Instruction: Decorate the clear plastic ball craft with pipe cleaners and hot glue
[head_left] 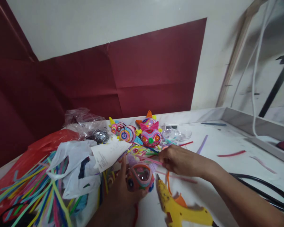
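My left hand [123,189] is closed around a round toy head [141,175] covered in coloured pipe cleaners, with purple ears and a clear, shiny window on its front. Just above and to the right of it, my right hand [171,159] is closed with its fingers pinched on a pink pipe cleaner [149,160]; the fingertips are partly hidden. Below my right hand lies a yellow hot glue gun [177,208], its nozzle pointing up beside the toy head. Behind my hands stand finished-looking pipe-cleaner heads, among them a pink one [150,138] and a striped one [127,134].
Many loose pipe cleaners [35,192] lie at the left by a white plastic bag [73,164] and a red plastic bag [49,142]. A paper slip [111,153] leans near the middle. Black cable [262,186] crosses the right side, and a raised edge [251,126] borders the table.
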Demonstrator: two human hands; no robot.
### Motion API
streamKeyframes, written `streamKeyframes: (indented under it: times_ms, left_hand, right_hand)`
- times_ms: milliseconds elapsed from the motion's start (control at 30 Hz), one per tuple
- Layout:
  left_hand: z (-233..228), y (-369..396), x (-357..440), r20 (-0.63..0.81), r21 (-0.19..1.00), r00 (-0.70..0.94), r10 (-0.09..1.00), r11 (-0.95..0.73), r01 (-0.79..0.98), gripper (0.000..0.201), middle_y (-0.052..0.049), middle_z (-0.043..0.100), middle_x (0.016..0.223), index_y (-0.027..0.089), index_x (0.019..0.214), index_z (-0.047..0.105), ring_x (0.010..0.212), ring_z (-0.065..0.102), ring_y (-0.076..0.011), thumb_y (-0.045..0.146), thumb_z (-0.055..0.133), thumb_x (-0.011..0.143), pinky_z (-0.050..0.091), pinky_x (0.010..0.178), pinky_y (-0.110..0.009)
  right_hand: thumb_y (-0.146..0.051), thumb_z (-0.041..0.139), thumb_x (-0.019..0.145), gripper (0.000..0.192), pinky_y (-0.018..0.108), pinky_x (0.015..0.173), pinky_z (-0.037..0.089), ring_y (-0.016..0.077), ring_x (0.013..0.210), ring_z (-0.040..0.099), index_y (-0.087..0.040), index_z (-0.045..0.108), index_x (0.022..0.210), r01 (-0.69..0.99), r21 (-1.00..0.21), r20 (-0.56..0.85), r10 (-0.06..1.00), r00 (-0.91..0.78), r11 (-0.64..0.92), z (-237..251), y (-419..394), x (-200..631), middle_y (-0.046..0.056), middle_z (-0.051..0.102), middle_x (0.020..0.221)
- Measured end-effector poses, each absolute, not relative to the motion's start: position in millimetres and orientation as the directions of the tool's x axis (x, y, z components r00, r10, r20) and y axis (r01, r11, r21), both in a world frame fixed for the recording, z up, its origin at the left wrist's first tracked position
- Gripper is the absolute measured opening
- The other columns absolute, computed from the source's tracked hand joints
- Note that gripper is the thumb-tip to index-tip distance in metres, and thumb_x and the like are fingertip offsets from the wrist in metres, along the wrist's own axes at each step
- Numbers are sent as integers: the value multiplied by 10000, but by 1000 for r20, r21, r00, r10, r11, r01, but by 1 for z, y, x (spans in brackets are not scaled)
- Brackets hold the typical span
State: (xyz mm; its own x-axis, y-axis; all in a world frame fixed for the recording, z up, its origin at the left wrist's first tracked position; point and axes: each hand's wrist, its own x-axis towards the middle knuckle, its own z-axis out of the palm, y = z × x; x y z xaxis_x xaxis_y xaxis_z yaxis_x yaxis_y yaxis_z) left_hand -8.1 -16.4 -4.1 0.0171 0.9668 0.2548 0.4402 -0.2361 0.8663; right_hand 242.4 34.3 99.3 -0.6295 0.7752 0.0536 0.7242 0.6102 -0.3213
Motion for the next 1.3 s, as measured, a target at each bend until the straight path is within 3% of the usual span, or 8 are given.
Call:
streamKeyframes:
  times_ms: [100,200,333,633,1300]
  left_hand:
    - [-2,-16,-10,251,900,-51,967,-214,380,1028,-139,546,1484,272,1594,237,1268,599,-347,342,765,714,542,1005,-490]
    - [3,-11,-16,164,916,21,986,-160,367,833,-162,598,1423,226,1548,367,1243,622,-335,506,673,825,549,992,-469]
    - [-1,-3,-20,240,913,-90,966,-194,359,836,-190,625,1368,199,1572,306,1189,650,-331,591,572,884,563,939,-484]
    - [-5,5,-21,307,908,-124,944,-251,337,850,-183,634,1320,142,1575,261,1165,646,-275,616,501,911,540,968,-431]
    - [7,3,-18,322,898,-129,938,-259,355,831,-179,657,1289,118,1555,278,1188,642,-307,555,534,897,524,995,-473]
  right_hand:
    - [-21,542,731,203,238,583,310,132,609,514,-174,676,727,748,-299,66,795,-603,592,103,37,249,22,663,676]
    - [-29,536,755,204,244,578,311,135,587,497,-178,671,719,781,-267,89,821,-563,565,109,39,259,18,652,651]
    - [-54,528,798,225,256,586,320,155,609,553,-179,715,805,865,-183,97,884,-457,467,115,43,273,55,704,706]
    - [-117,558,821,276,292,647,366,246,807,688,-175,774,982,942,-70,60,944,-325,329,108,53,272,118,774,865]
    - [-107,514,829,318,324,723,435,280,934,725,-178,763,1014,966,4,120,959,-258,260,102,54,261,150,784,990]
